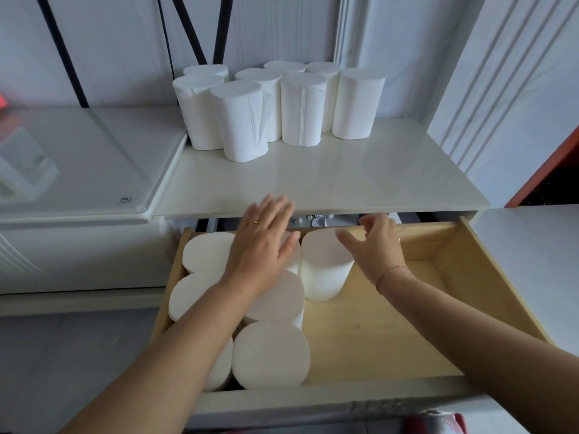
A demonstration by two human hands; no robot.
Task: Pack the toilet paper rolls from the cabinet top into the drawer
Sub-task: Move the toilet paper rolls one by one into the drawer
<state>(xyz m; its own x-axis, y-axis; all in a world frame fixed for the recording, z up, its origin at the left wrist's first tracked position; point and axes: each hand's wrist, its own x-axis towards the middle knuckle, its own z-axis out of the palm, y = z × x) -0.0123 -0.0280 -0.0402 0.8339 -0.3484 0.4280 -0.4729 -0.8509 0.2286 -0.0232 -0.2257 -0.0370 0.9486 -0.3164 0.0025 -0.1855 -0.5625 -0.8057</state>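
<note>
Head view: nearest is the open wooden drawer (391, 339), pulled out toward the person. Its left side is packed with upright toilet paper rolls (271, 355), standing in touching rows from the front wall back. The right side shows bare wood. Both forearms reach in over the drawer.

The left hand (263, 245) is flat, palm down with fingers straight and spread, over the rolls at the back left; a ring (253, 221) sits on one finger. It grips nothing. Just to its right stands a single roll (322, 270), touching the packed block. The right hand (379, 249) hovers beside this roll's far right edge, fingers loosely bent and thumb stretched toward the roll's top, holding nothing.

Beyond the hands lies the glossy white cabinet top (344, 177). At its back, near the wall, a tight cluster of unpacked rolls (302, 111) stands upright.
</note>
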